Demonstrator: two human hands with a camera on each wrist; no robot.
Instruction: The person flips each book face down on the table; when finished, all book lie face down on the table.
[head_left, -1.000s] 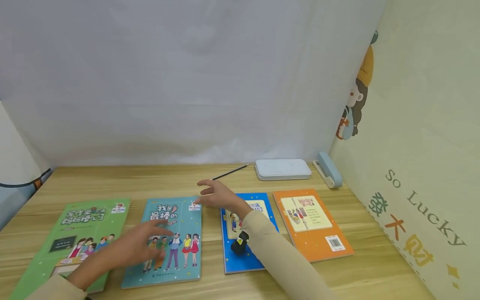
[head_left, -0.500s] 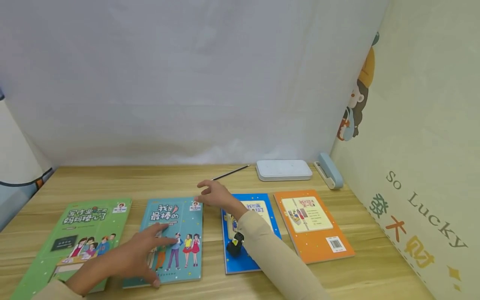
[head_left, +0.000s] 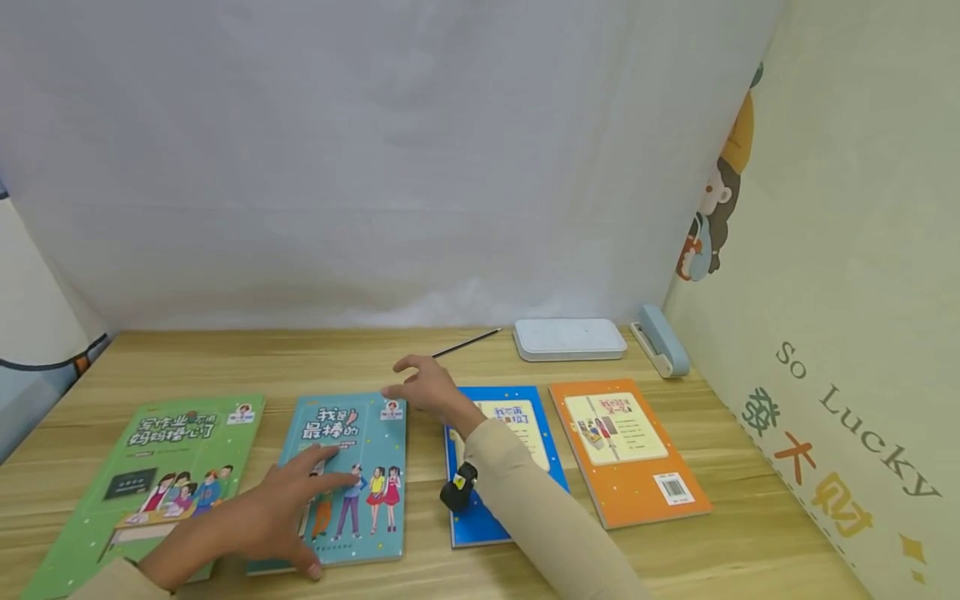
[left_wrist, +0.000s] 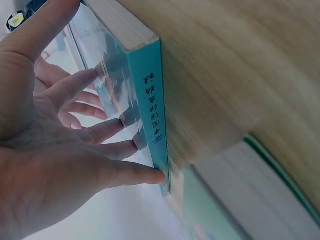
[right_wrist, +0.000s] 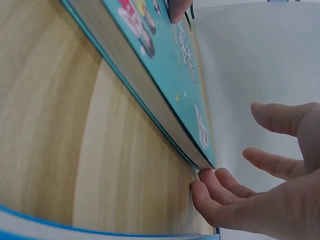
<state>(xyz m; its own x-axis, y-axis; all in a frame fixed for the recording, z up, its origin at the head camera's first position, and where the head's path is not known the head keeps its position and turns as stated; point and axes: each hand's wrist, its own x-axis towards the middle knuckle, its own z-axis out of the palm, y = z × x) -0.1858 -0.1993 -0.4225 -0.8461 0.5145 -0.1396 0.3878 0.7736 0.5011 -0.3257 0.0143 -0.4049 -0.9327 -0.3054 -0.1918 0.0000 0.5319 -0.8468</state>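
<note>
Teal book [head_left: 347, 479]: we see it flat on the bench [head_left: 360, 358], between the green book [head_left: 150, 479] and the blue book [head_left: 498, 467].
Left hand [head_left: 281, 517]: our fingers lie spread on the teal cover, thumb at its near edge; grip released, nothing clasped.
Right hand [head_left: 423, 387]: fingertips meet the teal book's far right corner, fingers only lightly bent; grip released.
Hidden: our right sleeve covers much of the blue book; the green book's near corner is cut off in the head view.
Hard to read: the left wrist view blurs the teal cover.
Farther off: orange book [head_left: 626, 450], pencil [head_left: 467, 342], white case [head_left: 570, 339].
</note>
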